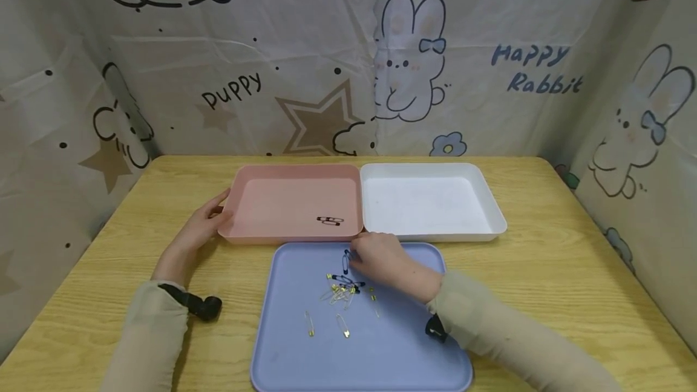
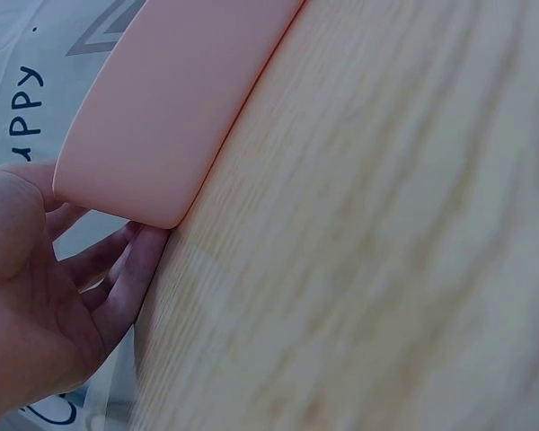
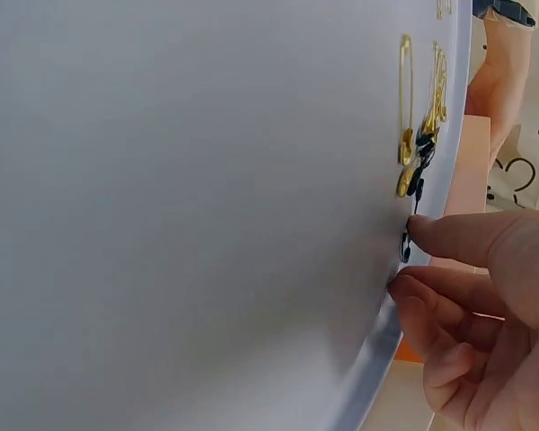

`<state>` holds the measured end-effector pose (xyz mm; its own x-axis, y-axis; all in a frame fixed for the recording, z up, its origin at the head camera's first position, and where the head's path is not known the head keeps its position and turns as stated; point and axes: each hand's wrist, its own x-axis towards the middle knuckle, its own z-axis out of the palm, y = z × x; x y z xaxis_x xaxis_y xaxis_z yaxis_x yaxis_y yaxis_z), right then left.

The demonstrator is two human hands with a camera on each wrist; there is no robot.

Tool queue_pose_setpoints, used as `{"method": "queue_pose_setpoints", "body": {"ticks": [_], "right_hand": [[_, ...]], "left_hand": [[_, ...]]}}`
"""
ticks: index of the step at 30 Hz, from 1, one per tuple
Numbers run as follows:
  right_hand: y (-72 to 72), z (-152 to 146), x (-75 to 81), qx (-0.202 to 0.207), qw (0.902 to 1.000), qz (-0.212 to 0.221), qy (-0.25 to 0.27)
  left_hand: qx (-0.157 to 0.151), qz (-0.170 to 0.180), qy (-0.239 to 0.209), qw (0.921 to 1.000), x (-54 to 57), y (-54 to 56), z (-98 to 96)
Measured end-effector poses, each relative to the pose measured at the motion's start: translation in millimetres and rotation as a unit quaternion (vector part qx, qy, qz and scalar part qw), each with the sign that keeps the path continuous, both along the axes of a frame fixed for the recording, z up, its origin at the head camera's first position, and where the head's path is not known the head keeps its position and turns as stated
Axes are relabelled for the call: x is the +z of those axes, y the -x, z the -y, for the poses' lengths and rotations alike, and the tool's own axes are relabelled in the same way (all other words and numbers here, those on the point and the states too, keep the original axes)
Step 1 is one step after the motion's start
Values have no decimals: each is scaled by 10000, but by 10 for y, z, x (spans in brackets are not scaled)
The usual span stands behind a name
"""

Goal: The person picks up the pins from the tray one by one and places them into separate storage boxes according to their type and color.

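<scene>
My left hand (image 1: 202,222) holds the left end of the pink tray (image 1: 288,239), its fingers at the lower edge in the left wrist view. Part of the thumb is hidden behind the tray wall. At the far edge of the blue tray (image 1: 359,356), my right hand (image 1: 383,258) reaches down to a black safety pin (image 3: 405,247). The thumb tip touches or nearly touches this pin; a gap separates thumb and forefinger. Beside it lies a pile of gold safety pins (image 1: 340,295) and black safety pins (image 1: 344,280). A few black safety pins (image 1: 330,221) lie in the pink tray.
A white tray (image 1: 430,237) stands against the pink tray's right side. Nearer the front of the blue tray lie two separate gold safety pins, a left one (image 1: 309,323) and a right one (image 1: 342,325). A printed curtain (image 1: 305,35) hangs behind the wooden table (image 1: 555,295).
</scene>
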<state>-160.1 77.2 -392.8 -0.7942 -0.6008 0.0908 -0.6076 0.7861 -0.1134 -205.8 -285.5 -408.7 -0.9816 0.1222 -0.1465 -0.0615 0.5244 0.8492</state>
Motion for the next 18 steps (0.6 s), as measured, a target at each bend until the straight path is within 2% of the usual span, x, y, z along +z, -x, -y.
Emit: {"method": "queue_pose_setpoints", "body": {"ticks": [18], "right_hand": [[-7, 42, -61, -34, 9984, -532, 210]], "left_hand": [[30, -67, -93, 9999, -35, 20, 4]]}}
